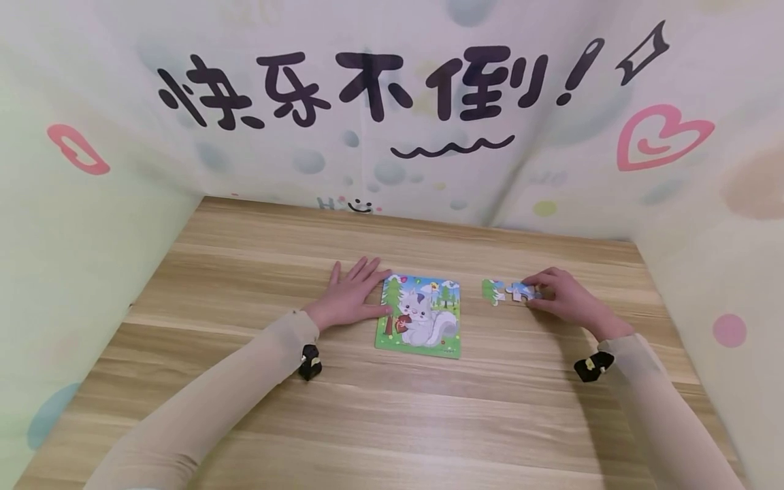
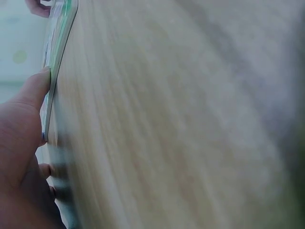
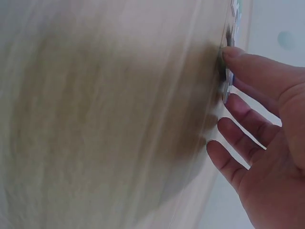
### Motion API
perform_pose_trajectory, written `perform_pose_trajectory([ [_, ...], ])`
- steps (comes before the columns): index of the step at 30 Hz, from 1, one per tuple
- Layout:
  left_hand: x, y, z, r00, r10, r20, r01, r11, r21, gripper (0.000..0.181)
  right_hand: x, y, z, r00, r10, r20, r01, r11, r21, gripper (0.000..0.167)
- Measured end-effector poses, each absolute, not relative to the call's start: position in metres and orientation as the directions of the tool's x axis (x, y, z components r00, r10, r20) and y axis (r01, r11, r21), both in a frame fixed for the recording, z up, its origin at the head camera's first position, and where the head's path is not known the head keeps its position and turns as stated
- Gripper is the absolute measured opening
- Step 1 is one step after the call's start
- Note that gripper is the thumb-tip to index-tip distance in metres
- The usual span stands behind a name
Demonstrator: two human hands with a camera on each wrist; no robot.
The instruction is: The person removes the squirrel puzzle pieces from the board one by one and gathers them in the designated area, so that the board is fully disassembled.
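A square squirrel picture board (image 1: 420,316) lies on the table, and the left hand (image 1: 347,297) rests at its left edge with fingers spread, thumb and index fingertip touching it. In the left wrist view the left thumb (image 2: 35,90) presses on the board's edge (image 2: 60,52). To the right of the board, the right hand (image 1: 568,299) pinches a blue and grey puzzle piece (image 1: 519,292) between thumb and fingers. Just left of that piece lies a green tree piece (image 1: 491,291); whether the two are joined cannot be told. The right wrist view shows the thumb (image 3: 255,69) on the piece's edge.
The wooden table (image 1: 392,422) meets a printed curtain (image 1: 367,170) at its back edge, with pale curtain walls at left and right. Both sleeved forearms reach in from the front, a black wrist camera on each.
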State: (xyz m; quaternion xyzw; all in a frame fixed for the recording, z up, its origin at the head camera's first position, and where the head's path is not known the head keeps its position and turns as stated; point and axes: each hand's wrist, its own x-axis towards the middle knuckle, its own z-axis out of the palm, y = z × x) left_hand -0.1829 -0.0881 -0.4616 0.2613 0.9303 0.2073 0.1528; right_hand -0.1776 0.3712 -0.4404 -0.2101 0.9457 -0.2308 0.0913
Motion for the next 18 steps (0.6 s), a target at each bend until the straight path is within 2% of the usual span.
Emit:
perform_pose_trajectory([
  [10,-0.1818,-0.0883,-0.4617,-0.82,0.541,-0.186,0.415,0.787,0.457,0.083,-0.1777,0.3728,-0.443,-0.899,-0.428,-0.094,-0.335,0.81,-0.482,0.04],
  [18,-0.1836,-0.0883,-0.466,-0.822,0.54,-0.182,0.419,0.789,0.45,0.084,-0.1755,0.3766,-0.4422,-0.898,-0.438,-0.041,-0.371,0.803,-0.467,0.036],
])
